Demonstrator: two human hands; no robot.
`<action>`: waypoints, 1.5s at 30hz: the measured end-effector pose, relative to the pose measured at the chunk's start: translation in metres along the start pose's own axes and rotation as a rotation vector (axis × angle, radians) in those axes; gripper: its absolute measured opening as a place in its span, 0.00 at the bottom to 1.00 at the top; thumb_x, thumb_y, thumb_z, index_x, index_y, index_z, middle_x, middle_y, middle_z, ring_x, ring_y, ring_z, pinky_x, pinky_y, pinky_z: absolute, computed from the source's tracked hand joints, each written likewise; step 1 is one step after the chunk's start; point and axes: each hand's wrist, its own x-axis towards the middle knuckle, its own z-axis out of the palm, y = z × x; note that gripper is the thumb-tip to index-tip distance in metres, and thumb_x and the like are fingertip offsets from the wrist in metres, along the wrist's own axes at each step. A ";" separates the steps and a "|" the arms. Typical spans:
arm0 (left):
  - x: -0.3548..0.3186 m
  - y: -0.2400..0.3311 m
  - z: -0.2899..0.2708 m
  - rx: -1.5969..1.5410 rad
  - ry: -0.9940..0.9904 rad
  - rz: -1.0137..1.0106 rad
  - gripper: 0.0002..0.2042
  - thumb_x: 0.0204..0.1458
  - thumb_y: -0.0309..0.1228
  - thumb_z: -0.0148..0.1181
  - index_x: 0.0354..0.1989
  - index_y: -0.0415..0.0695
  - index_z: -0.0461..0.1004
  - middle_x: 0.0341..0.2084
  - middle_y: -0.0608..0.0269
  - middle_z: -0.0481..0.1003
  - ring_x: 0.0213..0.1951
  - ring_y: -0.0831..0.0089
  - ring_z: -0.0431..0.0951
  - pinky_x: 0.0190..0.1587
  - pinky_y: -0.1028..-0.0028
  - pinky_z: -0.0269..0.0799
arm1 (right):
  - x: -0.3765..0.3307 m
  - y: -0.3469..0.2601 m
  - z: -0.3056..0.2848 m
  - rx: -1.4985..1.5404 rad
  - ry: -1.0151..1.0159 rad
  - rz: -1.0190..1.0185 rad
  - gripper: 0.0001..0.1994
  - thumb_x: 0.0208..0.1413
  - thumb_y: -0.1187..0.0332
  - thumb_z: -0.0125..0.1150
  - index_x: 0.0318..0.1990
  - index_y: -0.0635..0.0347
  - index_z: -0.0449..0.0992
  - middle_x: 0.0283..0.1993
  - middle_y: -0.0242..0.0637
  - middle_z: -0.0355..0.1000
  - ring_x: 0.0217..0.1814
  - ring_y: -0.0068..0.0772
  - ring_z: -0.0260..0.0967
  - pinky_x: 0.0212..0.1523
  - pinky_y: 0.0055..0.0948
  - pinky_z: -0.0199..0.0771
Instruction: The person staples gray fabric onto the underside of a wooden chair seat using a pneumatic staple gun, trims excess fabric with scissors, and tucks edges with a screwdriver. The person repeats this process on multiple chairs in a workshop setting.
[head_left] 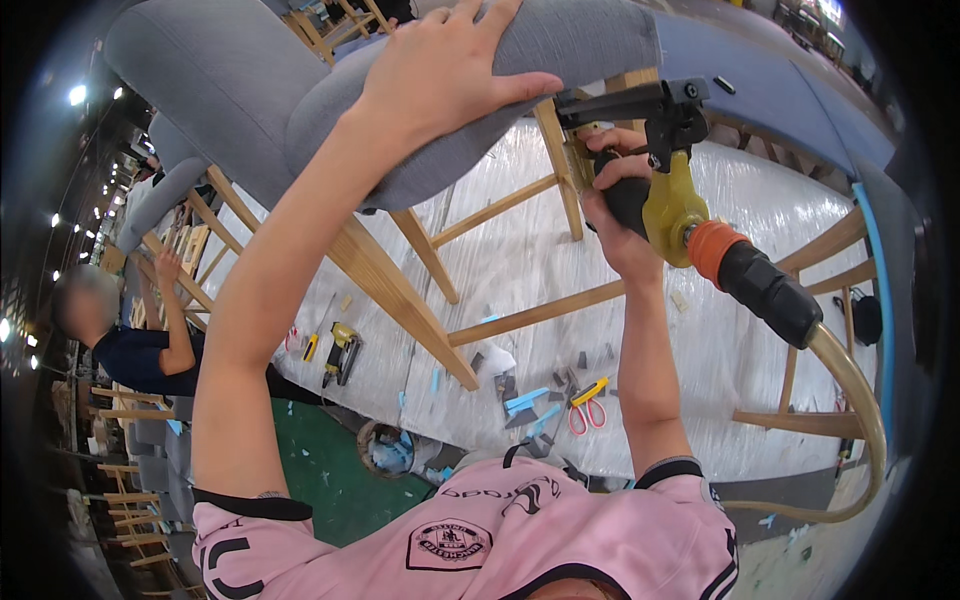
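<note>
A grey upholstered chair (215, 85) with wooden legs lies tipped over on the work table in front of me. My left hand (440, 65) rests spread on the grey fabric, its thumb pointing right along the cushion. In my right hand (622, 215) is a yellow and black air staple gun (676, 205), with fingers wrapped round its black grip. Its nose reaches towards the cushion edge beside a wooden leg; whether it touches is hidden. From an orange and black coupling (745, 275) at its end, a clear tan hose (868, 400) curves down at right.
On the plastic-covered table (480, 190) lie a second yellow staple gun (342, 352), red-handled scissors (588, 415), a yellow cutter (590, 391) and blue and dark scraps. A scrap bin (370, 455) stands at the near edge. Another person (150, 350) works at left among more chairs.
</note>
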 end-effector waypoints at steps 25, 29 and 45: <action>-0.041 0.034 0.044 0.536 0.333 0.118 0.41 0.49 0.30 0.66 0.75 0.51 0.56 0.63 0.44 0.66 0.54 0.43 0.71 0.56 0.44 0.66 | -0.034 -0.028 0.014 -0.052 0.039 -0.092 0.17 0.30 0.81 0.69 0.29 0.64 0.67 0.46 0.46 0.75 0.49 0.46 0.75 0.53 0.31 0.74; -0.041 0.036 0.048 0.559 0.305 0.100 0.42 0.50 0.31 0.67 0.75 0.50 0.56 0.63 0.44 0.65 0.55 0.43 0.71 0.56 0.44 0.66 | -0.038 -0.029 0.022 -0.009 0.073 -0.036 0.17 0.31 0.83 0.68 0.31 0.63 0.68 0.44 0.44 0.75 0.45 0.42 0.75 0.50 0.29 0.75; -0.002 -0.036 -0.017 -0.101 -0.136 -0.119 0.46 0.58 0.63 0.55 0.71 0.34 0.58 0.66 0.34 0.64 0.66 0.40 0.67 0.66 0.56 0.65 | -0.012 -0.021 0.041 -0.118 0.102 0.068 0.12 0.41 0.81 0.68 0.33 0.58 0.75 0.44 0.34 0.72 0.39 0.32 0.72 0.44 0.28 0.75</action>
